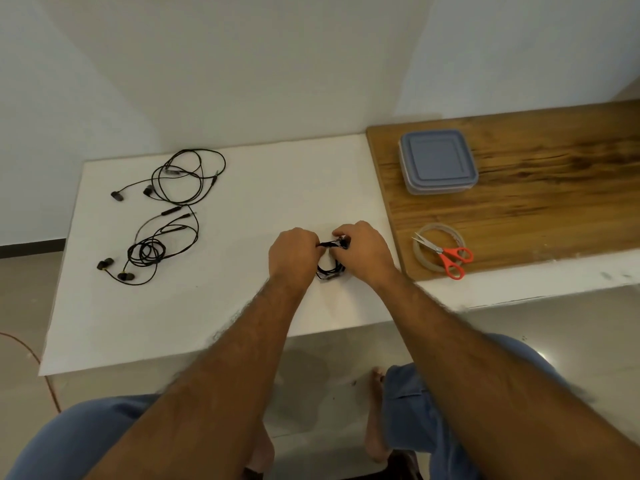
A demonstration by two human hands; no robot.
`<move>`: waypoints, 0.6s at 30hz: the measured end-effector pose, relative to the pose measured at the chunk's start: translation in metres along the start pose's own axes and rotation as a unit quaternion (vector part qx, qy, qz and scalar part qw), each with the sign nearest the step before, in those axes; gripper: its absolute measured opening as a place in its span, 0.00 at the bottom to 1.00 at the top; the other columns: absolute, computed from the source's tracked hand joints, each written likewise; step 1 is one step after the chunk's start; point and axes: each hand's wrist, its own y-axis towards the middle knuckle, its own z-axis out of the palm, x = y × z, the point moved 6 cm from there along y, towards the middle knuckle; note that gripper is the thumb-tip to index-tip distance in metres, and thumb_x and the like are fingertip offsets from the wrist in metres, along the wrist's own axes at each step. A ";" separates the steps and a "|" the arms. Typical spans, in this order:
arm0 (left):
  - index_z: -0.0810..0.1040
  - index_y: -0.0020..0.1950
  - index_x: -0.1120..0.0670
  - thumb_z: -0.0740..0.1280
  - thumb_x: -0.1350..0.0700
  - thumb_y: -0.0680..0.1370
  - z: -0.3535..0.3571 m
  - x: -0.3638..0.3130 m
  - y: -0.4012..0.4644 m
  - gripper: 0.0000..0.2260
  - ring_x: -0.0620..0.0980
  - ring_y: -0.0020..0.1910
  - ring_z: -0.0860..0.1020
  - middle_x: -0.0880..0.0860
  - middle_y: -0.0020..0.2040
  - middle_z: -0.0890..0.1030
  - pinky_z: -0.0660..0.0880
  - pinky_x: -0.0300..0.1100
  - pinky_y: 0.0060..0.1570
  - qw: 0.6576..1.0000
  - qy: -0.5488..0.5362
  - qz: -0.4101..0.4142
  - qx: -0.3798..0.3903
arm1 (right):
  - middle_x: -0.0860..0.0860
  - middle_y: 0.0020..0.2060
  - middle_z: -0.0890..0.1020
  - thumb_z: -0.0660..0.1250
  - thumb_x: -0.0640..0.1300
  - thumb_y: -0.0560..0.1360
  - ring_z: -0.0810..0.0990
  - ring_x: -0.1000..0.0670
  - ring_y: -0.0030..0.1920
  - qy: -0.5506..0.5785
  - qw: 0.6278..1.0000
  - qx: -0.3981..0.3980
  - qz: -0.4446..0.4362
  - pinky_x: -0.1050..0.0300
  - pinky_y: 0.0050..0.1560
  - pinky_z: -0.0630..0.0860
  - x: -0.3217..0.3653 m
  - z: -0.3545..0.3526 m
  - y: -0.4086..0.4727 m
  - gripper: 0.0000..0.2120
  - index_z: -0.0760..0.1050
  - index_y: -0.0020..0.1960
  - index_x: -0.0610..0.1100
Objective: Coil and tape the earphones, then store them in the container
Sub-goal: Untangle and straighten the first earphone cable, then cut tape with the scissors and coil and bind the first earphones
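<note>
Your left hand (293, 252) and right hand (363, 251) both pinch the coiled earphones (330, 263) over the white table (242, 202) — fingers curled on the cable. The lidded container (437, 161) sits well apart on the wooden board (536, 188) — tape roll (424, 252) and scissors (446, 254) nearer

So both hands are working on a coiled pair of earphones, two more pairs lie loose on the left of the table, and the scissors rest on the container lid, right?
Not quite. The head view shows the scissors resting on the roll of tape, not on the container, which sits apart, farther back on the wooden board. The rest holds: the left hand and right hand hold the coiled earphones, with two loose pairs on the left.
</note>
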 end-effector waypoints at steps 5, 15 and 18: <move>0.83 0.45 0.54 0.63 0.48 0.80 -0.004 -0.001 -0.001 0.13 0.51 0.39 0.77 0.52 0.38 0.80 0.72 0.42 0.34 1.000 0.012 -0.003 0.007 | 0.45 0.56 0.79 0.68 0.47 0.75 0.80 0.47 0.53 0.012 1.000 0.006 0.001 0.53 0.54 0.78 -0.001 -0.002 0.000 0.17 0.78 0.63 0.46; 0.76 0.36 0.54 0.62 0.45 0.80 -0.006 0.002 -0.006 0.18 0.51 0.35 0.75 0.49 0.31 0.73 0.64 0.40 0.30 1.000 -0.013 -0.012 -0.001 | 0.44 0.57 0.78 0.68 0.47 0.76 0.80 0.48 0.52 0.041 0.999 0.004 0.010 0.56 0.52 0.77 -0.001 -0.008 -0.004 0.17 0.77 0.63 0.46; 0.78 0.39 0.55 0.61 0.46 0.81 -0.010 0.000 -0.008 0.17 0.53 0.40 0.77 0.50 0.33 0.74 0.69 0.42 0.32 1.000 -0.011 -0.012 -0.021 | 0.46 0.58 0.77 0.67 0.47 0.76 0.79 0.49 0.52 0.042 0.999 0.000 0.015 0.57 0.51 0.76 0.000 -0.014 -0.007 0.16 0.77 0.63 0.46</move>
